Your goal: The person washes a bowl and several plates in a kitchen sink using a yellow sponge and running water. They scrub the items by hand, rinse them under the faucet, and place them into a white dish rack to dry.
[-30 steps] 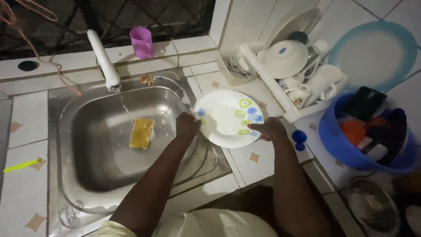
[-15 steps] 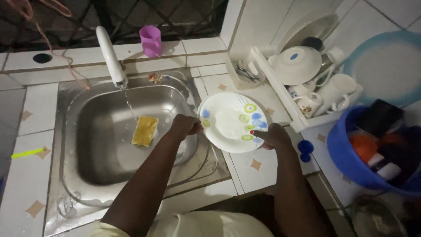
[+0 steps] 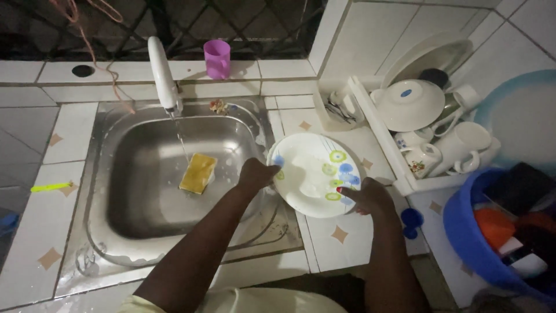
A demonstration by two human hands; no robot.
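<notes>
I hold a white plate (image 3: 311, 174) with blue and green round flowers over the tiled counter, just right of the steel sink (image 3: 145, 232). My left hand (image 3: 256, 174) grips its left rim and my right hand (image 3: 366, 197) grips its lower right rim. The plate tilts its face up toward me. A yellow sponge (image 3: 198, 173) lies on the sink floor, left of my left hand. Water runs in a thin stream from the white tap (image 3: 163, 74) down near the sponge.
A white dish rack (image 3: 405, 179) at right holds white plates, cups and a lid (image 3: 409, 104). A blue basin (image 3: 480, 243) with dishes sits at the lower right. A purple cup (image 3: 217, 58) stands on the back ledge. A yellow-green stick (image 3: 51, 186) lies on the left counter.
The plate stays in both hands, beside the sink's right edge. The view has shifted slightly; the water keeps running.
</notes>
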